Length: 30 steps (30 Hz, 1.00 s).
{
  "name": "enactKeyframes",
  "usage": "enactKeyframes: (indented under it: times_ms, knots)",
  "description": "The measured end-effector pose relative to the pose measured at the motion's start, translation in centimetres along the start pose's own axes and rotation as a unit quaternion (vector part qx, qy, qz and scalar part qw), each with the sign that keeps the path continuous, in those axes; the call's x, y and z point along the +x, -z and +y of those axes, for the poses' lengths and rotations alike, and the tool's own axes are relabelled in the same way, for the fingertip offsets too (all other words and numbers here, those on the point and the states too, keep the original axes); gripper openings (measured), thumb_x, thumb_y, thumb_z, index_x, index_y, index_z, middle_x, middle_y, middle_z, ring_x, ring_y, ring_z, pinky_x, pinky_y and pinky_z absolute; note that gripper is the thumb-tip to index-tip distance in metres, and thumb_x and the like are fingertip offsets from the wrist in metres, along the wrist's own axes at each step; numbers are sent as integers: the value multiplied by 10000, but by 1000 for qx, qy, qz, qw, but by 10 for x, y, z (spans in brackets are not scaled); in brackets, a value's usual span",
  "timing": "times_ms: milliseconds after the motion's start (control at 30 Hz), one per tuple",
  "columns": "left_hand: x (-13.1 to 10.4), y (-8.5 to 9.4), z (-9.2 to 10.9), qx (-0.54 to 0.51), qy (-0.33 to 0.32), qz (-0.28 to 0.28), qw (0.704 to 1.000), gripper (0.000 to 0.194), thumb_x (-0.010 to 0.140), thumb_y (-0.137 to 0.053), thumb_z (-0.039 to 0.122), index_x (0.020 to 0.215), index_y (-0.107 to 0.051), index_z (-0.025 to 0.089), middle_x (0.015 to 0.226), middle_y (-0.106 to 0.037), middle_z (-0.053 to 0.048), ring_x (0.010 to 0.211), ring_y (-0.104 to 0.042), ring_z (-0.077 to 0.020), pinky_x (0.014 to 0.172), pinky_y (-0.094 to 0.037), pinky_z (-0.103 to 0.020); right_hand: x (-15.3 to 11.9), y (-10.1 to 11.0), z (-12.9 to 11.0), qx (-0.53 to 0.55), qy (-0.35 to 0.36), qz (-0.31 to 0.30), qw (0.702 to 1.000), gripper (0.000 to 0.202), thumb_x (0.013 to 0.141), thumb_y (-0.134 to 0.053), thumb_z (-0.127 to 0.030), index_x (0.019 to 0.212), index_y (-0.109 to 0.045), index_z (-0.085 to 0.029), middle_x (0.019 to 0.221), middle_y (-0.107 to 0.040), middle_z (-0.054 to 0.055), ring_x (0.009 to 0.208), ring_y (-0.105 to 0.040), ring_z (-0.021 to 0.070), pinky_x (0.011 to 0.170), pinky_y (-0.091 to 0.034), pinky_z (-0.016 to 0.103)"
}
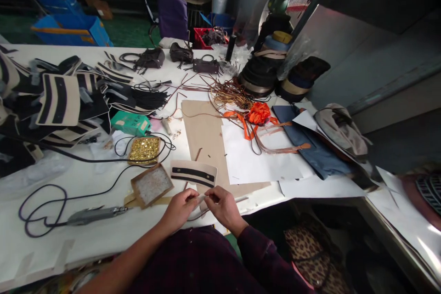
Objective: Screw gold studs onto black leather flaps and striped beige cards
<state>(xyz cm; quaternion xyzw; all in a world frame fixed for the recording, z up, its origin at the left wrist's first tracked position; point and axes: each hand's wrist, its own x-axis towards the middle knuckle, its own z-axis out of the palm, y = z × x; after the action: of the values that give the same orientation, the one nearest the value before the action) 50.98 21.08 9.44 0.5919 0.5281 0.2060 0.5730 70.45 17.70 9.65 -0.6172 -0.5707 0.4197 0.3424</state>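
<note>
My left hand point(181, 206) and my right hand point(224, 207) meet at the table's front edge, fingertips pinched close together. Something small and pale seems to be between them, too small to name. Just beyond the fingers lies a cream panel with black stripes point(194, 173), carrying two brass-coloured fittings. Left of it sits a shallow cardboard box point(167, 185) of small clear pieces. Behind that is a box of gold-coloured metal parts point(144, 150). A grey corded electric screwdriver point(98, 215) rests on the table to the left.
Striped panels point(60, 98) are heaped at the left, beside a green power box point(131, 123). Brown paper point(203, 133) and white sheets point(262, 158) cover the middle. Brown cords point(227, 94), orange ribbon point(259, 113) and a blue bag point(310, 142) lie at the right.
</note>
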Motion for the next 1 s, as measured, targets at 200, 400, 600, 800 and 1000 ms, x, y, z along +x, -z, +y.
enactKeyframes:
  times_ms: [200,400,600,800,1000]
  knots:
    - [0,11,-3,63,-66,-34,995,216,899,-636,391,969,-769,236,962,-783,-55,897,-707,-236,821,-487,-288,-8,-7,-22,-98,16,10,995,77,824,-648,-188,785,-706,-218,758,-678,8,679,-615,154,657,-431,251]
    - [-5,28,-10,161,-150,-53,974,181,938,-589,288,875,-755,247,861,-754,-42,831,-699,-215,751,-449,-286,-8,-25,-37,-166,-5,11,986,82,769,-636,-169,707,-668,-212,699,-660,2,640,-574,150,624,-378,253]
    - [-1,40,-31,195,-233,-55,951,262,998,-497,258,938,-752,238,901,-738,-70,865,-693,-206,788,-460,-288,-6,-56,-28,-38,-126,49,990,96,753,-592,-208,663,-623,-193,626,-585,-22,627,-522,144,586,-373,242]
    - [7,45,-32,139,-256,-96,952,276,1002,-490,273,958,-763,253,911,-742,-70,865,-678,-203,817,-459,-295,7,-60,4,-4,-185,100,978,163,802,-592,-284,679,-633,-185,607,-581,-15,627,-539,164,604,-410,267]
    - [33,42,-44,-16,-35,-64,997,173,826,-681,371,782,-760,223,861,-709,-49,836,-636,-215,814,-449,-308,34,-40,38,-28,-115,237,964,253,855,-662,-445,820,-738,-206,1131,-673,117,1117,-595,276,958,-457,391]
